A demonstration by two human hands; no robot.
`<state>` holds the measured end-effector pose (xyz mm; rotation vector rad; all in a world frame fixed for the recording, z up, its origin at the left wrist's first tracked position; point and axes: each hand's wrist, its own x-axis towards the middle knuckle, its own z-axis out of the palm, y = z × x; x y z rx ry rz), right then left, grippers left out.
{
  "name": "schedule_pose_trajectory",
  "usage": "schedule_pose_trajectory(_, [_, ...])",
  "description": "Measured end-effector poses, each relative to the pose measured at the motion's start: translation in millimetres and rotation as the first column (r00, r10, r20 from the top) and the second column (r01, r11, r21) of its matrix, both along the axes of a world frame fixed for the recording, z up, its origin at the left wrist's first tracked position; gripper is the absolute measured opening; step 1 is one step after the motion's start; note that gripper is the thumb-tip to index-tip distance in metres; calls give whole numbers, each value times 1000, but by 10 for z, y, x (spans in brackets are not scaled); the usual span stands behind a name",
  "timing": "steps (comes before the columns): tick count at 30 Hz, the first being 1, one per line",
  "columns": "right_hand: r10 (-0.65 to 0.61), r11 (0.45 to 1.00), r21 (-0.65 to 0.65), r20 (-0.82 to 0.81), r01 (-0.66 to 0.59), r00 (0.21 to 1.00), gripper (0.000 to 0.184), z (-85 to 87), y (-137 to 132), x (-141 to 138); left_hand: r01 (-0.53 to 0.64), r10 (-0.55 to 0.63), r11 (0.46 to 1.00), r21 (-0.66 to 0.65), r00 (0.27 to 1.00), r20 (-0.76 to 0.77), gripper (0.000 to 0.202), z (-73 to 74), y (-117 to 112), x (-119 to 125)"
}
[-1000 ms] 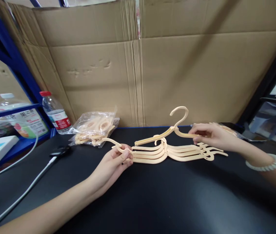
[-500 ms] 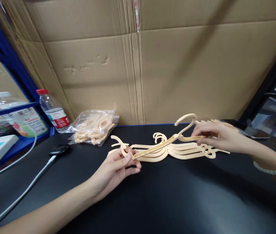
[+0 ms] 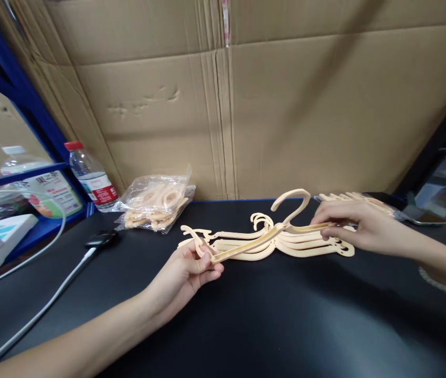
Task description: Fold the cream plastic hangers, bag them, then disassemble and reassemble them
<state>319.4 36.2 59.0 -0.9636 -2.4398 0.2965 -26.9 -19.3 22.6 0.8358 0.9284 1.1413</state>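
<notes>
Hanger (image 3: 248, 245): cream, slim; grooved face on the arms, left arm slanting down toward the left hand (image 3: 193, 268), open-curved hook rising mid-length.
Hands: apart; left pinches a curved cream piece (image 3: 197, 242) at the hanger's left end, right hand (image 3: 344, 223) clamped on the other end.
Stacked hangers (image 3: 309, 253): lying between and below the hands on the black counter (image 3: 246, 325); held hanger raised across them.
Change: one second ago, left end clear of the left hand; now meets its thumb, hook lower.
</notes>
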Motion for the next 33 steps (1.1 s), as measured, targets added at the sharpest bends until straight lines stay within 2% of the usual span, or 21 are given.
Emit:
schedule_pose_trajectory(3, [2, 1000, -14, 12, -2, 1000, 21, 2, -32, -17, -46, 46, 999, -12, 999, 2, 27, -4, -17, 5])
schedule_pose_trajectory(8, [-40, 999, -12, 6, 41, 999, 20, 13, -102, -99, -141, 141, 989, 50, 990, 0, 25, 16, -20, 19])
schedule_pose_trajectory(14, [-72, 992, -107, 14, 73, 997, 19, -15, -165, -162, -243, 244, 969, 50, 970, -17, 23, -8, 25, 41])
schedule_pose_trajectory(21, [-89, 994, -55, 90, 94, 992, 22, -58, -213, -219, -224, 224, 974, 44, 975, 16, 20, 9, 6, 51])
schedule_pose_trajectory(24, [-82, 996, -30, 114, 86, 990, 23, -60, -189, -210, -106, 106, 994, 17, 994, 36, 17, 25, -38, 64])
schedule_pose_trajectory(27, [-76, 997, -22, 107, 79, 991, 23, -63, -165, -190, 108, -108, 994, 17, 994, 30, 18, 15, -75, 72])
schedule_pose_trajectory(29, [-85, 996, -28, 76, 87, 993, 22, -60, -162, -182, 276, -276, 961, 11, 961, -14, 21, 3, -103, 74])
schedule_pose_trajectory(31, [-83, 996, -37, 65, 86, 994, 21, -54, -167, -183, 433, -431, 901, 13, 899, -79, 22, -2, -143, 74])
schedule_pose_trajectory(33, [-66, 996, -50, 79, 70, 995, 21, -49, -175, -191, 551, -529, 833, 50, 821, -216, 18, 7, -201, 74])
